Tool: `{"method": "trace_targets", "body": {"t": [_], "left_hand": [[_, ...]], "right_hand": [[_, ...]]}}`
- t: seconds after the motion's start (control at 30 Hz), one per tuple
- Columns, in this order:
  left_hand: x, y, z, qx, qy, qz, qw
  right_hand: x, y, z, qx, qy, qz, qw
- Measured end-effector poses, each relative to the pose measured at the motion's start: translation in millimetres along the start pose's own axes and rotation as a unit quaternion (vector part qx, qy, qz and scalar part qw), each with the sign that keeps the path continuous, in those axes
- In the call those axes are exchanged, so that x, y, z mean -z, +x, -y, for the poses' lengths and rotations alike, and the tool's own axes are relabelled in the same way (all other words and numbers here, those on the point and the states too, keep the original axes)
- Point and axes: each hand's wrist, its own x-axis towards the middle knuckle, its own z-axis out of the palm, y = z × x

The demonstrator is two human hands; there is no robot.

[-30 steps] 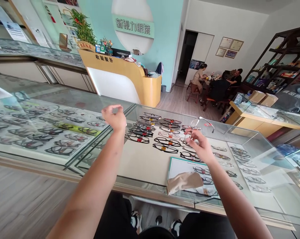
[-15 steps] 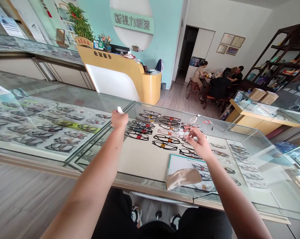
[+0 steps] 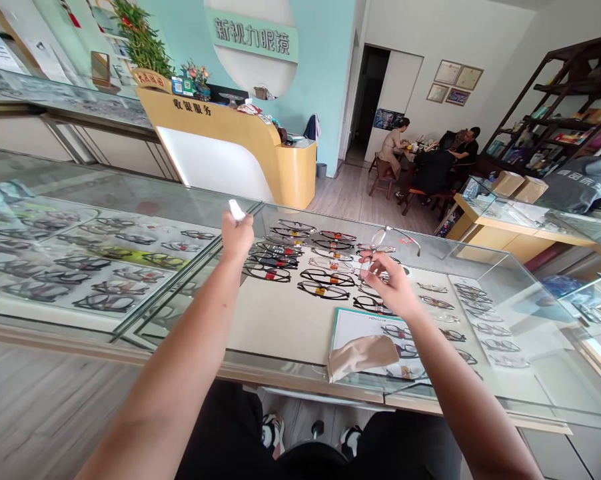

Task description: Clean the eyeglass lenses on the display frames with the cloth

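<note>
Holds eyeglasses (image 3: 379,239) by one side in the narrowed right hand (image 3: 389,281), toward the far edge of the counter (image 3: 300,382), perhaps to leave the upper lens (image 3: 379,235) untouched, and grips a white object (image 3: 236,210) in the left hand (image 3: 237,236).

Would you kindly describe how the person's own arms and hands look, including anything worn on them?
The left forearm and right forearm are bare, with no sleeve in view. The left hand and right hand are ungloved, and no watch or bracelet shows. Whether rings are worn is hard to tell.
</note>
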Motion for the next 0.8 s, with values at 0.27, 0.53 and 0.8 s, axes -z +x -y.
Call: {"method": "trace_targets", "body": {"t": [0.27, 0.53, 0.8], "left_hand": [[-21.0, -82, -82, 0.027, -0.268, 0.301, 0.915], [-19.0, -125, -109, 0.133, -0.358, 0.524, 0.761], [-23.0, -135, -110, 0.137, -0.353, 0.558, 0.738]], "right_hand": [[-1, -1, 6, -0.010, 0.005, 0.010, 1.000], [-5, -6, 18, -0.024, 0.026, 0.019, 0.999], [-8, -9, 23, -0.032, 0.070, 0.054, 0.996]]}}
